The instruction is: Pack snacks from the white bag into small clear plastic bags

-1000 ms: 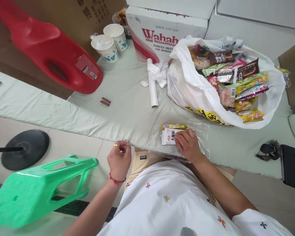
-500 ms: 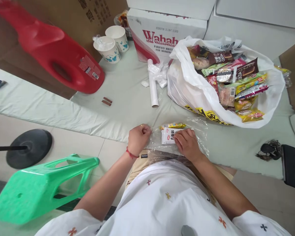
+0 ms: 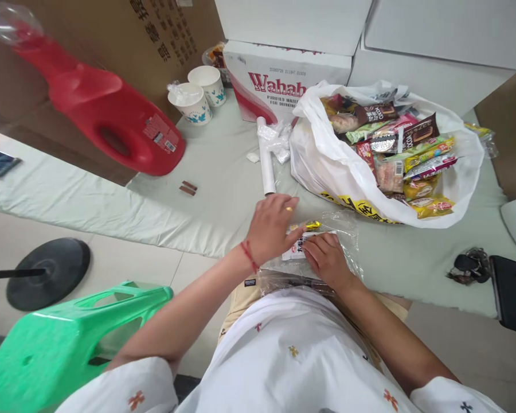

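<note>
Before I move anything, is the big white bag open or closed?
Open: the white bag has its mouth spread wide, and snack packets are visible inside.

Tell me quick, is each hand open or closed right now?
Left hand: open, fingers extended beside the yellow snack packet.
Right hand: fingers on the white snack packet; whether gripping, can't tell.

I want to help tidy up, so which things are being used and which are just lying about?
In use, it seems: white packet, yellow packet, clear plastic, probably the big snack bag.
Just lying about: red jug, paper cups, green stool, keys.
</note>
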`<action>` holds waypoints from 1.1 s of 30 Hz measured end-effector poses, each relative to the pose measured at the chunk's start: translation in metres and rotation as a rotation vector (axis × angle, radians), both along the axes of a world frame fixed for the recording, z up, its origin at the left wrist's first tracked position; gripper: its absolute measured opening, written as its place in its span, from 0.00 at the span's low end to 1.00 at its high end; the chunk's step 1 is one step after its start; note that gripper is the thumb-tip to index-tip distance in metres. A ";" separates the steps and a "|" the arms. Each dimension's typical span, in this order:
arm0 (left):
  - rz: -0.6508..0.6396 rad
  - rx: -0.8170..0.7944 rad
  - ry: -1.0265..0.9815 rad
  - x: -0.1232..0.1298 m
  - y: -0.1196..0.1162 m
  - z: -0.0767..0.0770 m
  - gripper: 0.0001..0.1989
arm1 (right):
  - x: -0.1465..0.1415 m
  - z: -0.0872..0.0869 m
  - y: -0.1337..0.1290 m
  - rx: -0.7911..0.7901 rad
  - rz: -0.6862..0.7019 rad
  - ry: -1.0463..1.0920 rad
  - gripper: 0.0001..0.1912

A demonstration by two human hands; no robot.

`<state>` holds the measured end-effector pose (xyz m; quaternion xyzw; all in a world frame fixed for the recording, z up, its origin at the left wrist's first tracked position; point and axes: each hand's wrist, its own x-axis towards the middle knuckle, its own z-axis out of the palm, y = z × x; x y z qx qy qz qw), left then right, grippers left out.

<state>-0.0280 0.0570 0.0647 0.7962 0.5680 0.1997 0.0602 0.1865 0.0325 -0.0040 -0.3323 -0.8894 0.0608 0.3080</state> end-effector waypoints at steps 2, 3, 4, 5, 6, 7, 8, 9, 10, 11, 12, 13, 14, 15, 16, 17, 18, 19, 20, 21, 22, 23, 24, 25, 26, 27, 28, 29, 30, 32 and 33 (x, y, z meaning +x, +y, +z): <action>-0.096 -0.159 0.146 0.013 0.017 0.001 0.23 | 0.001 0.001 -0.001 0.026 0.009 0.002 0.06; -0.124 -0.234 0.213 0.017 0.024 0.000 0.19 | 0.002 0.002 -0.002 0.031 0.017 0.000 0.06; -0.139 -0.298 0.268 0.019 0.029 -0.002 0.16 | 0.004 0.002 -0.003 0.031 0.026 -0.005 0.06; -0.143 -0.346 0.307 0.020 0.033 -0.004 0.15 | 0.005 0.003 -0.005 0.024 0.036 -0.012 0.06; -0.140 -0.380 0.330 0.019 0.036 -0.006 0.15 | 0.007 0.003 -0.006 0.015 0.044 -0.022 0.07; -0.133 -0.397 0.337 0.018 0.037 -0.007 0.16 | 0.009 0.003 -0.008 0.008 0.049 -0.033 0.08; -0.125 -0.398 0.335 0.017 0.037 -0.006 0.17 | 0.010 0.003 -0.009 0.006 0.050 -0.043 0.10; -0.121 -0.380 0.329 0.016 0.036 -0.005 0.16 | 0.012 0.003 -0.010 0.010 0.048 -0.050 0.10; -0.125 -0.343 0.324 0.014 0.033 -0.002 0.15 | 0.013 0.002 -0.011 0.017 0.046 -0.053 0.10; -0.139 -0.285 0.319 0.013 0.029 0.001 0.15 | 0.014 0.001 -0.011 0.025 0.047 -0.053 0.11; -0.169 -0.209 0.313 0.013 0.024 0.003 0.14 | 0.014 0.001 -0.010 0.033 0.047 -0.048 0.11; -0.218 -0.124 0.301 0.012 0.017 0.005 0.14 | 0.014 0.000 -0.010 0.038 0.047 -0.042 0.11; -0.284 -0.036 0.281 0.012 0.009 0.004 0.15 | 0.014 0.000 -0.009 0.040 0.047 -0.037 0.11; -0.354 0.050 0.250 0.013 0.000 0.003 0.15 | 0.014 -0.001 -0.009 0.039 0.047 -0.035 0.11; -0.424 0.126 0.210 0.013 -0.010 -0.001 0.15 | 0.014 -0.001 -0.009 0.036 0.048 -0.034 0.10; -0.471 0.190 0.163 0.014 -0.019 -0.006 0.15 | 0.014 -0.002 -0.009 0.031 0.048 -0.035 0.10; -0.488 0.242 0.117 0.014 -0.029 -0.013 0.14 | 0.015 -0.002 -0.010 0.026 0.051 -0.037 0.09; -0.489 0.281 0.079 0.014 -0.037 -0.021 0.14 | 0.015 -0.002 -0.012 0.020 0.054 -0.038 0.09; -0.481 0.309 0.048 0.014 -0.044 -0.028 0.13 | 0.016 -0.002 -0.014 0.014 0.055 -0.036 0.09; -0.471 0.327 0.028 0.014 -0.050 -0.036 0.13 | 0.017 -0.002 -0.016 0.006 0.054 -0.029 0.10; -0.463 0.333 0.015 0.013 -0.055 -0.043 0.14 | 0.019 -0.002 -0.019 -0.009 0.053 -0.020 0.12; -0.458 0.326 0.009 0.013 -0.058 -0.050 0.14 | 0.021 -0.003 -0.021 -0.032 0.054 -0.012 0.13; -0.458 0.309 0.006 0.012 -0.060 -0.057 0.15 | 0.023 -0.003 -0.023 -0.060 0.058 -0.001 0.15; -0.463 0.286 0.005 0.011 -0.062 -0.063 0.15 | 0.025 -0.004 -0.024 -0.092 0.069 0.010 0.16; -0.471 0.264 0.003 0.010 -0.063 -0.069 0.15 | 0.027 -0.004 -0.024 -0.122 0.087 0.024 0.18; -0.476 0.251 0.001 0.009 -0.064 -0.074 0.15 | 0.029 -0.005 -0.024 -0.146 0.108 0.048 0.19; -0.476 0.251 -0.001 0.008 -0.065 -0.079 0.15 | 0.031 -0.005 -0.023 -0.166 0.124 0.085 0.20; -0.469 0.258 -0.002 0.008 -0.066 -0.084 0.14 | 0.033 -0.003 -0.022 -0.185 0.133 0.132 0.20; -0.456 0.267 -0.005 0.008 -0.066 -0.087 0.13 | 0.036 -0.001 -0.021 -0.209 0.130 0.185 0.20; -0.425 0.271 -0.024 0.008 -0.068 -0.092 0.12 | 0.042 0.008 -0.023 -0.269 0.103 0.277 0.19; -0.411 0.263 -0.040 0.008 -0.068 -0.092 0.12 | 0.046 0.015 -0.026 -0.295 0.088 0.303 0.18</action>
